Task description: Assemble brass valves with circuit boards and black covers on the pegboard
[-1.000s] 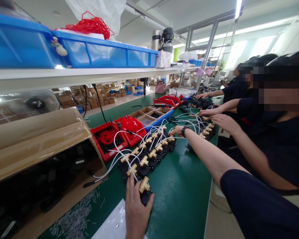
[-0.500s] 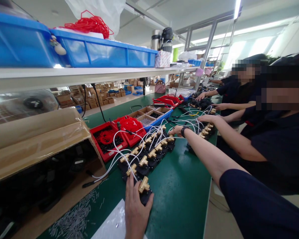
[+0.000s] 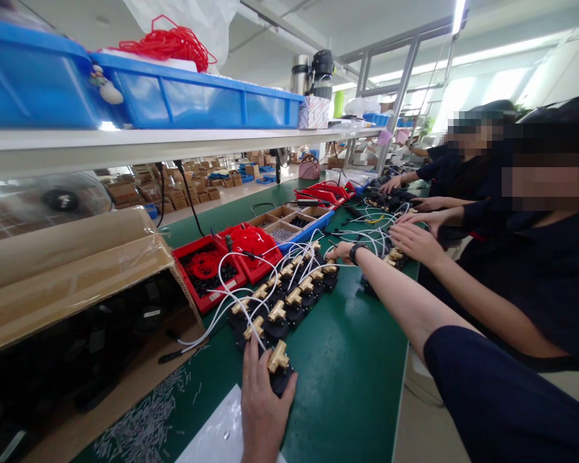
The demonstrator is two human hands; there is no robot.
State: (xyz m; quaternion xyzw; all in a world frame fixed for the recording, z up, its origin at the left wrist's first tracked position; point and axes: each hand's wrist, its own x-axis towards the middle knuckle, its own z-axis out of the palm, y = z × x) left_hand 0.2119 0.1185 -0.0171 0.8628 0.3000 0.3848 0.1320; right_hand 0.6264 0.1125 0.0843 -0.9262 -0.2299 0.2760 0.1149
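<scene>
Two rows of brass tee valves with black bodies stand side by side on the green table, white cables lying over them. At the near end, my left hand grips the nearest valve, thumb on its right side and fingers on its left. My right hand, with a dark band on the wrist, reaches to the far end of the rows. Its fingers are closed around the last brass valve, their tips partly hidden. White cables with black plugs trail to the left of the rows.
An open cardboard box of black parts stands at left, with loose small pins before it. Red trays and a blue divided tray line the back. At right, a co-worker's hands are over other valves. A shelf hangs above.
Both my hands stay on the valves at the two ends of the rows. The co-worker at right has raised and shifted their hands over the other valves.
</scene>
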